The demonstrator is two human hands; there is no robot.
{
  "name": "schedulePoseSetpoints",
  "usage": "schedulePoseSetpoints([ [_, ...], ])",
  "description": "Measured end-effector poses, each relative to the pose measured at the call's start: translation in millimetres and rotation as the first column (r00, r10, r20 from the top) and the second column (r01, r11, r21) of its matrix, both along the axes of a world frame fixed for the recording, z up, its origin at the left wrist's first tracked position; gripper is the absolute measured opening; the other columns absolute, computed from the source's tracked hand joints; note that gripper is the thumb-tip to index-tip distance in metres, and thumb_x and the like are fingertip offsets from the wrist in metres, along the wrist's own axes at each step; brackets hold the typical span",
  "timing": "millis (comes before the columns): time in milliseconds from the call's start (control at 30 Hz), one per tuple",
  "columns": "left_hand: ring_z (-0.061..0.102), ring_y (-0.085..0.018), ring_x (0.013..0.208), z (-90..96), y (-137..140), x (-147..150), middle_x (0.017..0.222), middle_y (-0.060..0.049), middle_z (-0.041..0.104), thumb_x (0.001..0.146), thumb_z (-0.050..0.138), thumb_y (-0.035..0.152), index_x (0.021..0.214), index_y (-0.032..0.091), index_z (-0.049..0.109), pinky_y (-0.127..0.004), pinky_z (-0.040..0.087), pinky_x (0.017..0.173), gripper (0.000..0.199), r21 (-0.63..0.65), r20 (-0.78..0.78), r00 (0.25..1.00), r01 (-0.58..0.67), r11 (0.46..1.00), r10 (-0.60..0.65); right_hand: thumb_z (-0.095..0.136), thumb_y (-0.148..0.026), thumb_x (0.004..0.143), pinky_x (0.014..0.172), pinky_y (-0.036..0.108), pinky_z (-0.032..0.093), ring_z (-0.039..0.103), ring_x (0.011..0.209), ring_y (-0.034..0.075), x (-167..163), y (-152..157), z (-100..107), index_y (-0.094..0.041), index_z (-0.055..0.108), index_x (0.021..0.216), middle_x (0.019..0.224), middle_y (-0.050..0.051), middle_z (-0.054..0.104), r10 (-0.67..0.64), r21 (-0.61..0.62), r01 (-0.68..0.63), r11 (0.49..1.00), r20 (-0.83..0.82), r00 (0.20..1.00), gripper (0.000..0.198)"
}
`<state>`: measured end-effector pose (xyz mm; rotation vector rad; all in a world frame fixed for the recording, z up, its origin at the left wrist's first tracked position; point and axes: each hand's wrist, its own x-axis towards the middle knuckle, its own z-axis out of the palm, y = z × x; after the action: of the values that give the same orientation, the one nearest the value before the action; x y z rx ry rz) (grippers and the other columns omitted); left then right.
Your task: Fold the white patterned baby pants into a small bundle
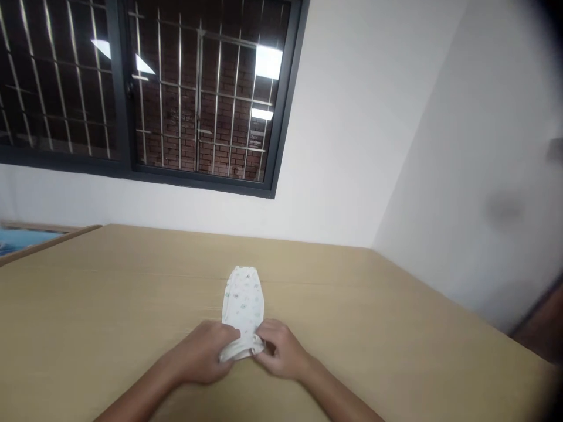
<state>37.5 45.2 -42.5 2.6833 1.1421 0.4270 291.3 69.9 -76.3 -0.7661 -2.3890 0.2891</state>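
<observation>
A small white piece of cloth with a faint printed pattern (243, 299) lies on the wooden table (132, 305). Its far end is narrow and flat on the surface, while the near edge is bunched up and folded over. At the left of that near edge, my left hand (209, 351) is closed, its thumb lying on top of the fabric. My right hand (281, 349) pinches the rolled corner on the other side between thumb and fingers. What kind of item the cloth is, I cannot tell. Some fingertips are hidden under the fabric.
Beyond the table's far edge rises a white wall (334, 146) with a dark-framed barred window (197, 105). Another wall (475, 193) borders the table on the right. A blue item in a wooden frame (30, 239) is at the far left.
</observation>
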Motion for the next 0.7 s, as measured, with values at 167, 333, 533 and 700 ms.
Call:
schedulePoseSetpoints([
  [167, 0.059, -0.017, 0.069, 3.1, 8, -7, 0.079, 0.001, 0.070, 0.089, 0.050, 0.025, 0.074, 0.023, 0.055, -0.028, 0.030, 0.062, 0.016, -0.070, 0.088, 0.995, -0.037, 0.997, 0.044, 0.075, -0.049, 0.082, 0.079, 0.034, 0.046, 0.061, 0.087, 0.023, 2, -2, 6, -0.022, 0.066, 0.103, 0.093, 0.006, 0.070, 0.038, 0.000, -0.038, 0.999, -0.018, 0.999, 0.035],
  [333, 0.054, -0.015, 0.067, 8.0, 5, -7, 0.077, 0.003, 0.066, 0.088, 0.061, 0.039, 0.078, 0.024, 0.059, -0.027, 0.029, 0.061, 0.018, -0.128, 0.099, 0.995, 0.018, 0.992, -0.005, 0.069, -0.038, 0.091, 0.078, 0.033, 0.045, 0.063, 0.086, 0.021, -3, -4, 2, -0.023, 0.070, 0.105, 0.094, 0.006, 0.072, 0.046, 0.052, -0.043, 0.998, -0.054, 0.997, 0.021],
  [533, 0.055, -0.016, 0.072, 9.4, 3, -9, 0.084, 0.005, 0.067, 0.071, 0.075, 0.034, 0.083, 0.025, 0.061, -0.026, 0.028, 0.062, 0.020, -0.126, 0.072, 0.997, 0.033, 0.991, -0.024, 0.064, -0.039, 0.096, 0.068, 0.030, 0.042, 0.056, 0.071, 0.017, -3, -3, -2, -0.021, 0.068, 0.082, 0.072, 0.003, 0.065, 0.027, -0.002, -0.027, 1.000, -0.109, 0.994, 0.024],
  [700, 0.056, -0.015, 0.071, 14.2, 10, -15, 0.080, 0.004, 0.068, 0.078, 0.055, 0.016, 0.081, 0.023, 0.064, -0.026, 0.031, 0.064, 0.012, -0.119, 0.183, 0.983, 0.030, 0.992, -0.008, 0.070, -0.043, 0.093, 0.069, 0.028, 0.043, 0.059, 0.073, 0.017, -2, -5, 10, -0.020, 0.073, 0.086, 0.078, 0.003, 0.069, -0.033, -0.177, -0.005, 0.984, -0.212, 0.977, 0.024],
])
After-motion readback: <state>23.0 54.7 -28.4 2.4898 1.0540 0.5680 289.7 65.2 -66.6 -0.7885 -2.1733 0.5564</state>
